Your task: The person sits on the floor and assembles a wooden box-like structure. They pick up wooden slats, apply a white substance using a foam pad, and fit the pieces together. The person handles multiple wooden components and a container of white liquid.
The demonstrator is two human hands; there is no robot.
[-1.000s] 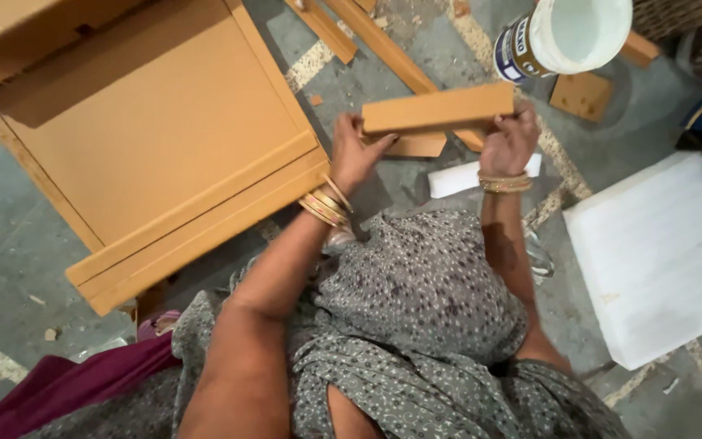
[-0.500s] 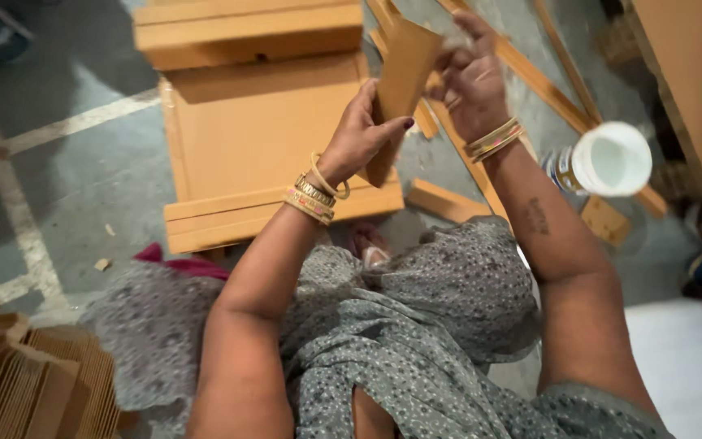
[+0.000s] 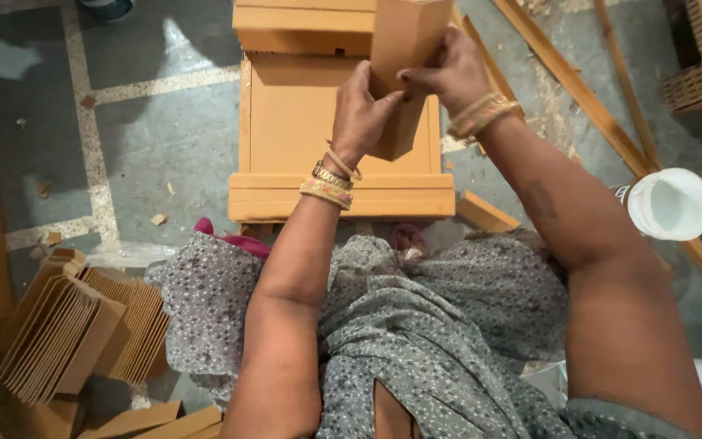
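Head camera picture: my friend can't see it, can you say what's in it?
Both hands, left hand and right hand, hold a folded cardboard piece above a flat cardboard tray on the grey floor. A white tub stands at right.

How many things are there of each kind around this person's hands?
Hands: 2, left hand and right hand
Folded cardboard piece held by both: 1
Flat cardboard tray on the floor: 1
Stack of folded cardboard: 1
White bucket: 1
Loose cardboard block: 1
Total: 7
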